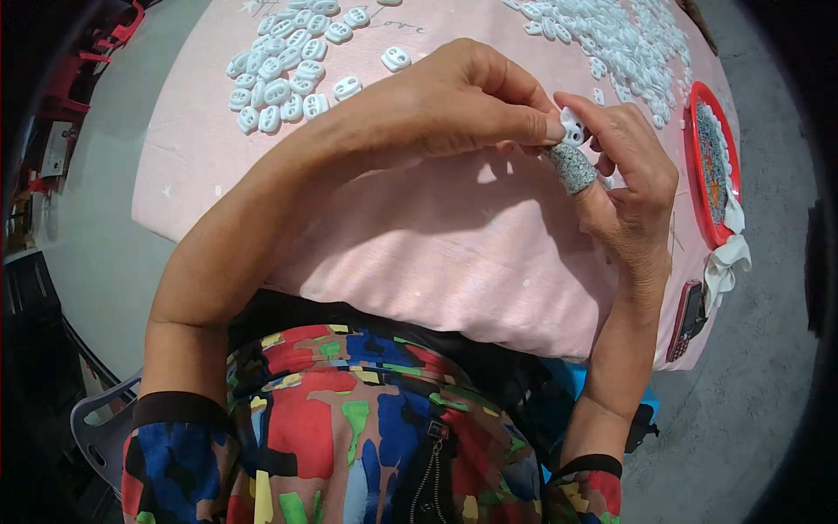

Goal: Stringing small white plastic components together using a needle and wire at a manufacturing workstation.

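A small white plastic piece with dark holes (573, 127) is held over the pink tablecloth, slightly right of the middle. My left hand (471, 100) reaches across and pinches its left side between thumb and forefinger. On the other side my right hand (635, 157) grips the same piece, its forefinger curled over the top. A grey speckled knit sleeve (572, 168) covers my right thumb, which presses from below. Fingers partly hide the piece, so its full shape does not show.
White oval two-hole pieces (276, 91) lie piled at the far left. Smaller white parts (624, 39) spread over the far right. Along the right edge are a red basin (696, 157) with grey speckled material, a white cloth (726, 262) and a keypad phone (689, 320).
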`<state>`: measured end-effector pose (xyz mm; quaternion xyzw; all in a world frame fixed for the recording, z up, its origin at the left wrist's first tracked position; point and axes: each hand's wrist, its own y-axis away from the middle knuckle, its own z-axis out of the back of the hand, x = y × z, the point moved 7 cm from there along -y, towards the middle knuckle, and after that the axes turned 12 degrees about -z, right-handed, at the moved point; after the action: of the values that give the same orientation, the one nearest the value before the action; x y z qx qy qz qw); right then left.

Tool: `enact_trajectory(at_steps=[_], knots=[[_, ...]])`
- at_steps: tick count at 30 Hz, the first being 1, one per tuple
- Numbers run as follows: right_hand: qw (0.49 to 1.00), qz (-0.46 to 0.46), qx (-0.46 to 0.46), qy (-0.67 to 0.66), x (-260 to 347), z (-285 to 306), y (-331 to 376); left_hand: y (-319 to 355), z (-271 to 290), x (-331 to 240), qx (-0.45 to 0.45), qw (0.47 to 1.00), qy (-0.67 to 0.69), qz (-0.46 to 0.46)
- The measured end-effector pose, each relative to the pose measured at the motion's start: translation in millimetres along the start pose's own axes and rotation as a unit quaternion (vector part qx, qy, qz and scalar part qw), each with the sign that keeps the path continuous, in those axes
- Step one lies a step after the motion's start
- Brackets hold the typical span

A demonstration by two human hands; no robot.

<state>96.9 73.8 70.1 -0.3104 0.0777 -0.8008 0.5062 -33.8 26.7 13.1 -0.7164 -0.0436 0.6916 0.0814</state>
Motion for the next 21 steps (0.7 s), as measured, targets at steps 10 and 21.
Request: enact_trajectory(at_steps=[10, 21], knots=[[1.000, 0.013, 0.005, 0.014, 4.9, -4.0, 2.1, -0.3, 2.1, 6.7, -0.018, 0.998, -0.053, -0.015], [0.999, -0.003, -0.016, 0.032, 3.3, -5.3, 5.0, 0.2, 3.5, 5.8, -0.053, 0.997, -0.058, -0.007]])
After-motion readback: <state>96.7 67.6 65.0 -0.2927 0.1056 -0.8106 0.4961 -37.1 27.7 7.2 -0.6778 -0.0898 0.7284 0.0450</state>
